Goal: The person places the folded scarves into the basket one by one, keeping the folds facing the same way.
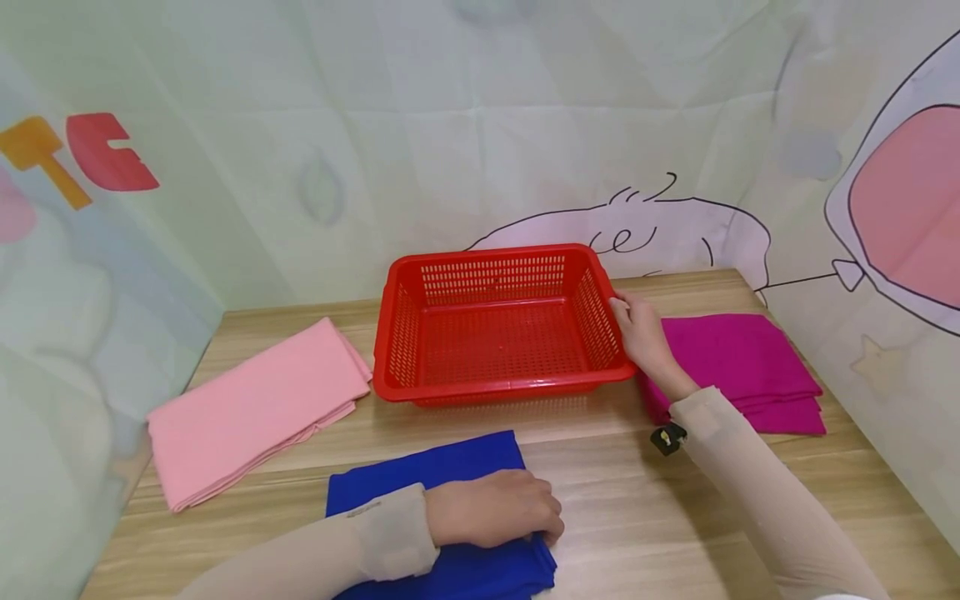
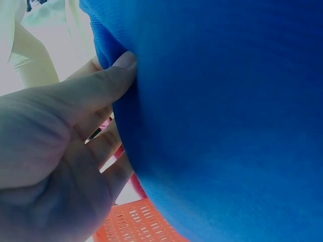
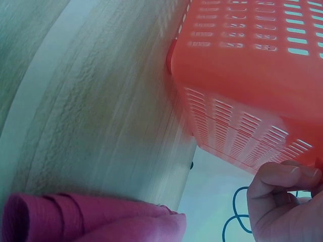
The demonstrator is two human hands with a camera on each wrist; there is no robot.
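A red perforated plastic basket (image 1: pixel 495 387) stands at the back middle of the table, with nothing inside it. My right hand (image 1: pixel 643 333) grips its right rim; in the right wrist view the curled fingers of that hand (image 3: pixel 287 196) are at the basket's edge (image 3: pixel 242 80). At the front lies a folded blue cloth (image 1: pixel 450 467), partly covered by my left forearm. My left hand (image 1: pixel 498 508) pinches the cloth's right edge. Close up in the left wrist view, the thumb of the left hand (image 2: pixel 65 136) presses on the blue fabric (image 2: pixel 217 121), its fingers behind the edge.
A folded pink cloth (image 1: pixel 258 408) lies on the left of the wooden table (image 1: pixel 600 492). To the right, beside my right wrist, is a folded magenta cloth (image 1: pixel 735 358). A printed fabric backdrop (image 1: pixel 480 150) rises behind the table and along both sides.
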